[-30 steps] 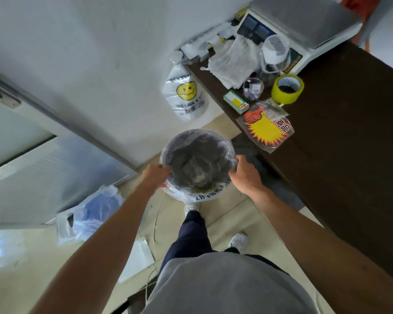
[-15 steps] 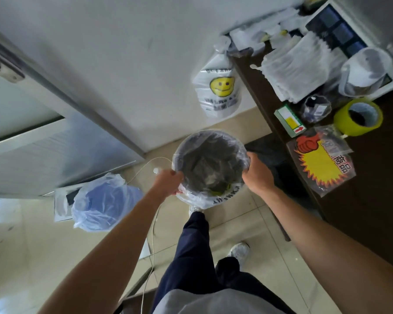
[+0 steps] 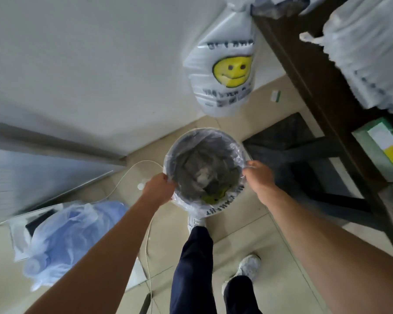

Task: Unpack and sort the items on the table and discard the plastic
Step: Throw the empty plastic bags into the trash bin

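A round waste bin (image 3: 184, 141) lined with a clear plastic bag sits low over the tiled floor in front of me, with crumpled plastic and scraps inside. My left hand (image 3: 158, 189) grips the bin's left rim with the liner. On the right rim, my right hand (image 3: 259, 177) grips the liner edge with curled fingers. The liner's printed lower part hangs over the near side of the bin.
A white smiley-face bag (image 3: 222, 73) hangs off the dark table (image 3: 309, 71) at right. White packets (image 3: 368, 53) and a green box (image 3: 381, 148) lie on the table. A blue-filled plastic bag (image 3: 66, 234) and a white cable (image 3: 132, 173) are on the floor at left.
The bin has gone down toward the floor with both hands still on its rim. My head has tilted further down and left, so most of the tabletop has left the view.
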